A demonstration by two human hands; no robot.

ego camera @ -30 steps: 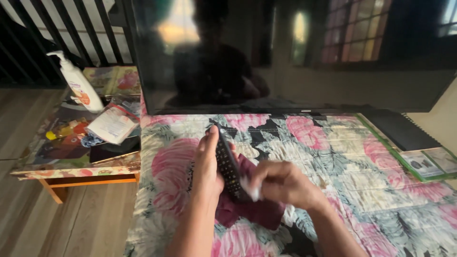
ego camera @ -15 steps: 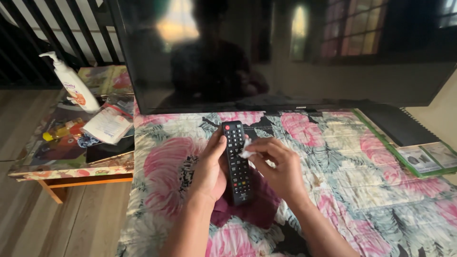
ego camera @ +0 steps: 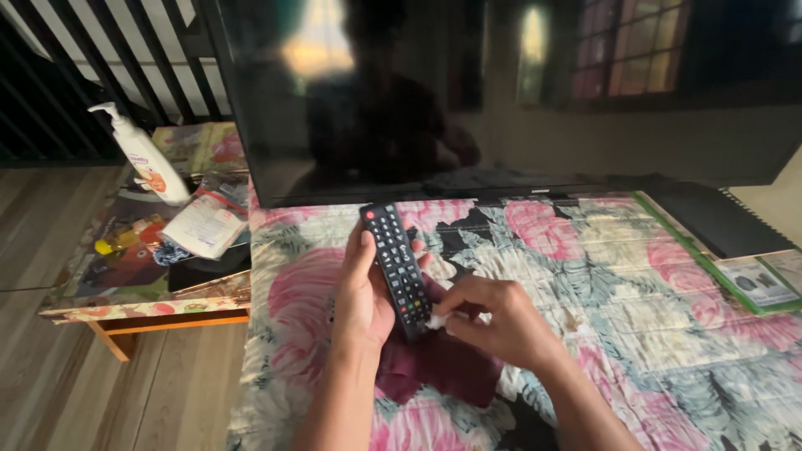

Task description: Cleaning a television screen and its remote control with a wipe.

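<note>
While we look down through the head camera, our left hand is wrapped around a long black plastic remote control with rows of small buttons, fingers curled behind it and thumb along its left edge, so that the remote stands tilted with its red-button end pointing up toward the screen. Our right hand is closed in a pinch on a small white wad of cotton or tissue, which it presses against the lower end of the remote. Both hands hover just above a crumpled maroon cloth that lies on the pink-and-grey floral quilted cover spread over the surface before us. Behind the remote stands a large flat black television screen, dark and mirroring a seated figure and windows. To the left we see a low wooden side table with a colourful printed top, carrying a white pump bottle and a pale paper packet. At the far right lie a flat black panel and a green-edged sheet.
</note>
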